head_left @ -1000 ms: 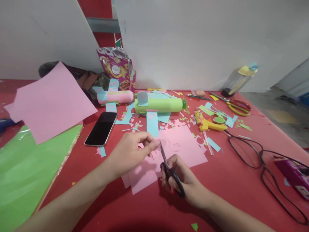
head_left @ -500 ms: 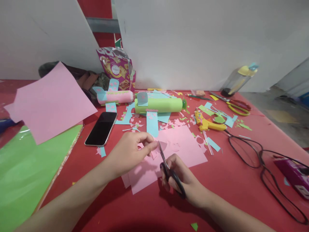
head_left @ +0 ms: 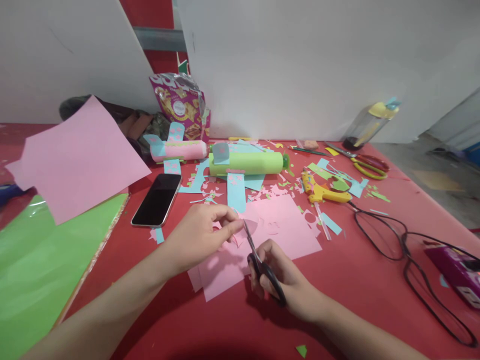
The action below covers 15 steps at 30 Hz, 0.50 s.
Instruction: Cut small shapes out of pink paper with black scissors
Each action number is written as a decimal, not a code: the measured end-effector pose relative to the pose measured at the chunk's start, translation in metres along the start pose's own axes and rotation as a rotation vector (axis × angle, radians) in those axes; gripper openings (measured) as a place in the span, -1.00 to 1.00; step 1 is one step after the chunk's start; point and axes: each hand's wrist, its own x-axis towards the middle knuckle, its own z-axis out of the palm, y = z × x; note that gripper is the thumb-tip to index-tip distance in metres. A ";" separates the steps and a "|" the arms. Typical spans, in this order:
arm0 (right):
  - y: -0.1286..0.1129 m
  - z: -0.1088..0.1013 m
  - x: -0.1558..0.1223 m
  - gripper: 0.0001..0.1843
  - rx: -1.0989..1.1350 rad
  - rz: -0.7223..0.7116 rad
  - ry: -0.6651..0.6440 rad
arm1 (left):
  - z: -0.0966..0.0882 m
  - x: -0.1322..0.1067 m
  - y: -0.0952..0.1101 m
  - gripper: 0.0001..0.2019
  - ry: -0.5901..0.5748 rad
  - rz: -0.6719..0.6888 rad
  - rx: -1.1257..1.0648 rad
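Observation:
Between thumb and fingers, my left hand (head_left: pixel 210 232) pinches a small piece of pink paper (head_left: pixel 250 226). My right hand (head_left: pixel 283 280) grips black-handled scissors (head_left: pixel 275 282), fingers through the loops. The blades point up and away, close together at the edge of the pink piece, near my left fingertips. Beneath both hands lie pink paper sheets (head_left: pixel 296 232), with small curled offcuts on top. Just beyond stands a model plane, a green paper-wrapped tube (head_left: pixel 255 163) with blue wings. A smaller pink tube plane (head_left: pixel 183 150) lies to its left.
A phone (head_left: pixel 157 200) lies left, near a large pink sheet (head_left: pixel 78 160) on a green packet (head_left: pixel 56 265). At right are a yellow glue gun (head_left: pixel 322 192), its black cord (head_left: pixel 405 245), larger scissors (head_left: pixel 369 167) and a clear bottle (head_left: pixel 369 125). Paper scraps litter the red table.
Almost nothing differs. The scissors and the pink piece have shifted very slightly left, with both hands keeping the same hold.

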 end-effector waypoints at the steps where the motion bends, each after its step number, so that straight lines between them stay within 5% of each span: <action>1: 0.000 0.000 0.000 -0.57 0.008 -0.007 0.002 | 0.000 0.000 0.000 -0.75 -0.007 0.000 -0.008; 15: 0.003 -0.003 0.003 -0.62 0.081 -0.103 -0.045 | 0.008 -0.001 -0.001 -0.71 -0.057 0.021 -0.010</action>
